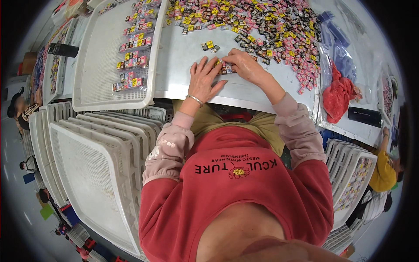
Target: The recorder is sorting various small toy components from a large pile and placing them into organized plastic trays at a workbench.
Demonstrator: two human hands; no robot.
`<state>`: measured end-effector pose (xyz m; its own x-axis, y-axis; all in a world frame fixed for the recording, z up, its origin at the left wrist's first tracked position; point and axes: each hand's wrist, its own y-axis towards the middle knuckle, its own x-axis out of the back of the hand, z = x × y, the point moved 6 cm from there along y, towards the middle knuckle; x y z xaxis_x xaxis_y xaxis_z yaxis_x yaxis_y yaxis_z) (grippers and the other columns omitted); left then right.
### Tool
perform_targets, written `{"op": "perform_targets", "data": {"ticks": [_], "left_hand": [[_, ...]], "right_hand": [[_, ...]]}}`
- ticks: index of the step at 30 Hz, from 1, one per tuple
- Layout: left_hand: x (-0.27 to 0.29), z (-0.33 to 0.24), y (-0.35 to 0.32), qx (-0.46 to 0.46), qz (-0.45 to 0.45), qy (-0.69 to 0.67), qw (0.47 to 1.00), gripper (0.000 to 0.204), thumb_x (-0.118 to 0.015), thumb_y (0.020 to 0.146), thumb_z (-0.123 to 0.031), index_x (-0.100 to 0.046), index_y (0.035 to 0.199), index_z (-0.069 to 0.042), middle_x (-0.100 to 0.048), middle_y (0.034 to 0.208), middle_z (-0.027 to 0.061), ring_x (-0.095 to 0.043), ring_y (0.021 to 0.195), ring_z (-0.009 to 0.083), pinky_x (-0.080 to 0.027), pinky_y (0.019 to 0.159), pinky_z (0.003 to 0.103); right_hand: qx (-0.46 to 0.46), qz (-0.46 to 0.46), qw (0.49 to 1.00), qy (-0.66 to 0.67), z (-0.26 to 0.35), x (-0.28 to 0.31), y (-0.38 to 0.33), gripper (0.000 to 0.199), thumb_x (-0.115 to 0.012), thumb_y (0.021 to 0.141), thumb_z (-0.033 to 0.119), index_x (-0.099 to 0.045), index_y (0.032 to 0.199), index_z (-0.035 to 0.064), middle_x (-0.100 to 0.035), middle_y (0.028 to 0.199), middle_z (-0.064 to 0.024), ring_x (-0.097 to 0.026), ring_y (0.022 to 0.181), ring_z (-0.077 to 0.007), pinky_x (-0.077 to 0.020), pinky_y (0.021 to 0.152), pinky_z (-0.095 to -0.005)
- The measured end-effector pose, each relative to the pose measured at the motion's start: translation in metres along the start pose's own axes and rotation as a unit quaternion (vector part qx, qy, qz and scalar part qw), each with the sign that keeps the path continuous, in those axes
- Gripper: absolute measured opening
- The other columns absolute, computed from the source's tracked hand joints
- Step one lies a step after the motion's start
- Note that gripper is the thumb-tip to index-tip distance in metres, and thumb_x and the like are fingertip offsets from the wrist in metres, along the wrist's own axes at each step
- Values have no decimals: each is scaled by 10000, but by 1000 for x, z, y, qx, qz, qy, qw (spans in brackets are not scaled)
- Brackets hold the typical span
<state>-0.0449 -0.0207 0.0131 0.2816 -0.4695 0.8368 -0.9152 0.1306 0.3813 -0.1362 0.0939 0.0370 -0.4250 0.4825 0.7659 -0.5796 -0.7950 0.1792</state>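
Small blocks (225,68) under both hands; white tray (98,65) holds block rows.

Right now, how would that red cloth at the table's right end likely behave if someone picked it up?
The red cloth lies crumpled in soft folds, so it would probably hang limp and floppy. It looks thin, so likely light for its bulk. Pushed, it would probably bunch rather than slide on the table. Nothing suggests it could roll or break.
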Motion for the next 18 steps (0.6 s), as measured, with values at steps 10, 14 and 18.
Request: {"op": "perform_targets", "data": {"ticks": [10, 14, 18], "left_hand": [[1, 2, -1, 0, 2, -3, 1000, 521, -644, 787, -364, -555, 1234, -111, -457, 1344, 84, -351, 1270, 335, -231, 1037, 522], [2, 2, 0, 3, 3, -6, 1000, 525, -643, 789, -363, -550, 1245, -121, -456, 1349, 80, -352, 1272, 335, -233, 1035, 525], [1, 2, 0, 2, 4, -4, 1000, 527, -642, 790, -361, -546, 1250, -123, -451, 1355, 76, -352, 1272, 332, -234, 1035, 527]], "right_hand": [[-83, 115, 990, 9, -25, 1, 25, 229, -671, 671, 61, -647, 892, 6, -637, 879, -150, -635, 815, -255, -514, 710, -338], [-118, 3, 985, 128, -33, -3, 8, 257, -735, 674, 76, -652, 908, 7, -630, 804, -82, -566, 679, -160, -475, 652, -291], [7, -165, 984, -64, -15, -2, -12, 245, -737, 681, 84, -685, 915, 31, -635, 851, -39, -564, 789, -213, -466, 706, -330]]}}
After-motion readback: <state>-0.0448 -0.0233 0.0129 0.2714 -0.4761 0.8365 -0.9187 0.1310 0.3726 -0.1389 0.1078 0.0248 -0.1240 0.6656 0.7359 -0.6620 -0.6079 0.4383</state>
